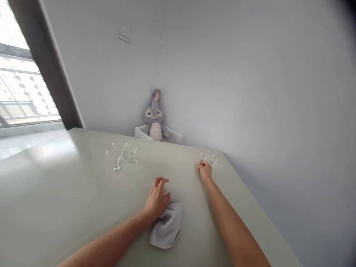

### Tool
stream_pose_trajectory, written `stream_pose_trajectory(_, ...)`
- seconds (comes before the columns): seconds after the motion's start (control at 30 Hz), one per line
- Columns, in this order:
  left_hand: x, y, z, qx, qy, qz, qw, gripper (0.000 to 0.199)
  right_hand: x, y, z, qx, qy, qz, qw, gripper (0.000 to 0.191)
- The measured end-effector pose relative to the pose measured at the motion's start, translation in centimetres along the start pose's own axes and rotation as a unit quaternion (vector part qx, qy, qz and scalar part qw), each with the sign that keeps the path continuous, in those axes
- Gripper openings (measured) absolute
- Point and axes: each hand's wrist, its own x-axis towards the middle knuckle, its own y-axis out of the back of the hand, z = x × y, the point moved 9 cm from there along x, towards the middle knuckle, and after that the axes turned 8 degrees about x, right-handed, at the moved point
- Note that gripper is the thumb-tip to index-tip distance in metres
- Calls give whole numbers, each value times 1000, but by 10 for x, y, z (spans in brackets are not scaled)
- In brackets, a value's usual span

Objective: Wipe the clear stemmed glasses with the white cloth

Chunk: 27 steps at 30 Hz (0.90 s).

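My right hand is stretched out to the far right of the table, its fingers closed round the lower part of a small clear glass. Just right of it stands another clear glass. My left hand hovers at the middle with fingers curved and apart, holding nothing. Under and beside that hand lies a crumpled grey cloth; whether the wrist or palm touches it, I cannot tell. Toward the back left, three clear stemmed glasses stand in a loose group.
The pale table ends at a right edge near the grey wall. Behind its back edge, a plush rabbit sits in a white perforated basket. A bright window is at left, and a switch is on the wall.
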Motion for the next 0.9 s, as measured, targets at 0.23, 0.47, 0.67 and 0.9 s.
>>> stream_pose_trajectory(0.23,9,19,-28,-131,94,75,984,35,-39,28,-3,13,6,27,1000,40)
stream_pose_trajectory(0.47,35,36,-100,-555,356,197,725,49,-105,15,-28,38,-11,-122,992,30)
stream_pose_trajectory(0.67,76,37,-128,-647,381,208,627,58,-171,-38,-71,-87,41,-341,935,34)
stream_pose_trajectory(0.9,97,31,-142,-714,363,210,561,53,-239,-67,-105,-356,251,-355,827,45)
